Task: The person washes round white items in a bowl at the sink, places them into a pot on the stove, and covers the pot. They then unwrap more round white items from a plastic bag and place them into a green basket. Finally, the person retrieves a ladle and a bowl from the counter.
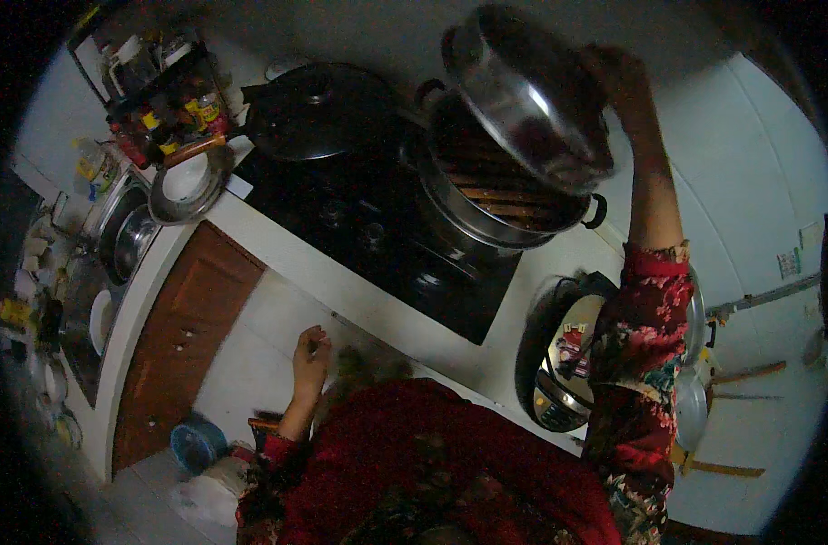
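In my right hand (611,75), raised at the upper right, is a deep shiny steel vessel (533,102), a steamer tier or a deep lid. It tilts over a wide steel pot (482,228) with black loop handles on the right of the cooktop. Brown slats (499,194) show inside the pot, partly covered by the vessel. My left hand (311,357) hangs low in front of the counter with its fingers curled and nothing visible in them.
A dark lidded wok (318,112) stands at the back of the black glass cooktop (380,228). An electric cooker (563,354) sits near my right sleeve. Left are a bottle rack (172,116), a pan with a wooden handle (189,180) and a sink (117,231). A blue bucket (199,443) stands on the floor.
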The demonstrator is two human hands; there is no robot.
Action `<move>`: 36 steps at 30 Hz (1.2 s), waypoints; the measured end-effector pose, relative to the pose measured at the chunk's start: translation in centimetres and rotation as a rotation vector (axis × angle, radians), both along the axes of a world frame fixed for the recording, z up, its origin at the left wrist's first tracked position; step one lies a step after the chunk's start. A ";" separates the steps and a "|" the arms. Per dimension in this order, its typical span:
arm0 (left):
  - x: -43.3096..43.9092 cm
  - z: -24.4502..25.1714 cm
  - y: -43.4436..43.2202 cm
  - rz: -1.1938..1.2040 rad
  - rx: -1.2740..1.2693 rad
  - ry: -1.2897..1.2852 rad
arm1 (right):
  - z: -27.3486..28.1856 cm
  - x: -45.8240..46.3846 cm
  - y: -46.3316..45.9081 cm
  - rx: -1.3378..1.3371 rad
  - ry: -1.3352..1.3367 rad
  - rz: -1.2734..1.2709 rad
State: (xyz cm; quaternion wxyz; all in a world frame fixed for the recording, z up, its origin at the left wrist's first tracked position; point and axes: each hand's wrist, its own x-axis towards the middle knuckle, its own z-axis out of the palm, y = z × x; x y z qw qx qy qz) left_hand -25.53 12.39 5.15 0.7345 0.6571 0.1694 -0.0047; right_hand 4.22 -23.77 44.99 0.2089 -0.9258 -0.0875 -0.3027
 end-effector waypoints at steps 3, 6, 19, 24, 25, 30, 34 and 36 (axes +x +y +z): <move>-0.2 -1.5 -0.1 -0.036 -0.060 0.082 | 2.3 1.2 -0.7 0.042 -0.098 0.059; -0.3 0.1 -0.8 -0.048 -0.117 0.078 | 2.9 1.6 -2.1 -0.050 -0.235 0.185; -6.7 7.3 3.6 -0.009 -0.189 -0.020 | 2.3 -1.3 20.8 0.153 -0.217 0.381; -10.1 9.0 5.5 0.050 -0.115 -0.029 | 1.9 -1.3 23.1 0.172 -0.123 0.395; -10.3 8.9 5.4 0.065 -0.110 -0.015 | 1.4 -1.3 22.9 0.158 -0.120 0.370; -11.6 8.3 4.4 0.066 -0.091 0.134 | -1.0 -0.6 20.4 0.043 -0.054 0.234; -11.6 6.8 4.1 0.081 -0.146 0.059 | -2.2 0.0 19.4 0.063 -0.008 0.184; -11.3 6.9 4.2 0.066 -0.173 0.053 | -2.2 -0.8 19.6 0.050 -0.006 0.130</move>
